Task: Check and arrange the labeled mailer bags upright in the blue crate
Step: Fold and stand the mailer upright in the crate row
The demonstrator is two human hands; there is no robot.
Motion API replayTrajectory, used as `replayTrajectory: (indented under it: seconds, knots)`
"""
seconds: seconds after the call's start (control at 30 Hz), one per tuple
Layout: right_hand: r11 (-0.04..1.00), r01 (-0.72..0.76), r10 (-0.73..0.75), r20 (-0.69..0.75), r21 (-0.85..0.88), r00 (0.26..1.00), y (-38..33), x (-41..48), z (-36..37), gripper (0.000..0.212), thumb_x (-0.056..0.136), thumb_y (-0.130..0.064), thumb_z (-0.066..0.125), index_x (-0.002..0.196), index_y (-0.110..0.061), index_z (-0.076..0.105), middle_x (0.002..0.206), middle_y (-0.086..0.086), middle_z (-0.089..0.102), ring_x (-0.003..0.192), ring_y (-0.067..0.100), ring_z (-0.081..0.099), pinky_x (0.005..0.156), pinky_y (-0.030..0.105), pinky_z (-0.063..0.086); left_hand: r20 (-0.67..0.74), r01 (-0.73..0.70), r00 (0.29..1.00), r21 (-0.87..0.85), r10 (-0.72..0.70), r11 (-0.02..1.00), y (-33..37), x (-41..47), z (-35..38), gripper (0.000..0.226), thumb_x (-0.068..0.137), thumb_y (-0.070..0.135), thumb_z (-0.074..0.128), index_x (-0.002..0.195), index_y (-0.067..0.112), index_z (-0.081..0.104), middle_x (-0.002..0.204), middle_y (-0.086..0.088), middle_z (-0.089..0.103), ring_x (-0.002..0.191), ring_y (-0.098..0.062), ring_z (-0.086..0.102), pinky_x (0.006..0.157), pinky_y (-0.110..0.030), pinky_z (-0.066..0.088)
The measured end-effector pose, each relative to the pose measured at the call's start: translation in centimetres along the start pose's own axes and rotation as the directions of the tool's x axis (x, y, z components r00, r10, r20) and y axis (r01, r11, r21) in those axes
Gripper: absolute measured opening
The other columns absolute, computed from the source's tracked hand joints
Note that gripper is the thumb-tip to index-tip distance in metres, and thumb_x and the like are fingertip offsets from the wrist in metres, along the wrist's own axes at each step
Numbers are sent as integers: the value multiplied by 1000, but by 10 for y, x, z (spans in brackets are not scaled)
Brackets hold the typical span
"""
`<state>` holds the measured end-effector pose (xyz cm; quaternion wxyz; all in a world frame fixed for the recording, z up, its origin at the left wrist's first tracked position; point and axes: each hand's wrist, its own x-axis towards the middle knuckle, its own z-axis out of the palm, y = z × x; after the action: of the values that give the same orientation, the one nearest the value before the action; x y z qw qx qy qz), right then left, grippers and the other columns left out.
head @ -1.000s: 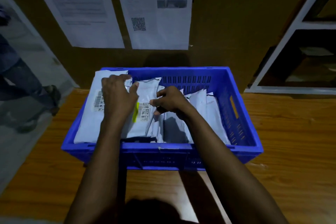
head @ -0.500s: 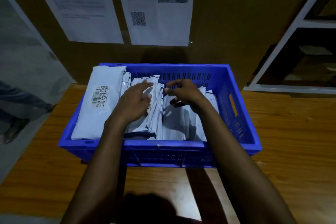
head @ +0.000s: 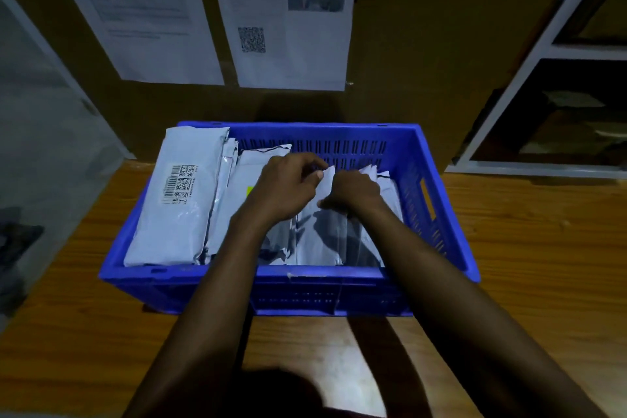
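Observation:
A blue crate [head: 434, 200] stands on a wooden table and holds several white mailer bags on edge. The leftmost bag [head: 179, 197] leans against the left wall and shows a barcode label. My left hand [head: 288, 185] and my right hand [head: 354, 190] meet over the middle of the row. Both pinch the top edge of one white mailer bag [head: 322, 234] that stands between them. The bags to the right of my right hand are partly hidden by my wrist.
The wooden table [head: 529, 265] runs around the crate. A brown wall behind it carries two printed sheets [head: 291, 20], one with a QR code. A white-framed shelf unit [head: 556, 105] stands at the right. Grey floor lies to the left.
My left hand has moved right from the labelled bags at the left to the middle of the row. Both hands have closed on one bag there. The person's legs at the left have gone.

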<state>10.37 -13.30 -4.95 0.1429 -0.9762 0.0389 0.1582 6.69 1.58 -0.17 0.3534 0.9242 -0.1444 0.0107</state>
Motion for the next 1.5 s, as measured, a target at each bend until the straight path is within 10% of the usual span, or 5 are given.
replayTrajectory:
  seconds: [0.27, 0.4, 0.77, 0.9, 1.5]
  knots:
    - [954, -92, 65, 104, 284, 992, 9, 2, -8, 28, 80, -30, 83, 76, -10, 64, 67, 4, 67, 53, 14, 63, 48, 23, 47, -51, 94, 994, -69, -98, 993, -6, 1, 2, 21, 96, 22, 66, 115, 22, 74, 94, 2, 74, 92, -13, 69, 84, -28, 53]
    - [906, 56, -28, -72, 419, 997, 31, -13, -44, 22, 84, -33, 81, 88, -12, 79, 89, 7, 77, 80, 18, 69, 73, 33, 55, -63, 154, 984, -173, -167, 973, -10, 6, -1, 28, 93, 21, 70, 121, 22, 71, 106, 0, 74, 99, -15, 69, 92, -37, 56]
    - [775, 340, -264, -215, 532, 940, 92, -82, -123, 17, 84, -32, 84, 95, -21, 78, 82, 20, 74, 60, 8, 52, 56, 24, 38, 24, 164, 982, -593, -186, 788, 10, 19, -9, 58, 84, 27, 82, 134, 31, 54, 128, 4, 63, 111, -15, 64, 84, -33, 59]
    - [740, 337, -222, -261, 582, 939, 109, -91, -127, 16, 83, -31, 84, 96, -22, 79, 80, 24, 73, 65, 16, 54, 62, 28, 39, 62, 166, 984, -665, -167, 728, 19, 22, -12, 24, 94, 13, 70, 117, 12, 64, 96, 3, 77, 81, -5, 74, 61, -17, 55]
    - [293, 343, 120, -391, 892, 913, 145, -113, -62, 42, 89, -15, 78, 129, -18, 65, 87, 13, 68, 86, 17, 74, 62, 27, 55, -5, 140, 959, -860, -282, 491, -4, 2, -5, 26, 96, 10, 67, 121, 4, 65, 113, -11, 76, 105, -29, 74, 89, -39, 59]
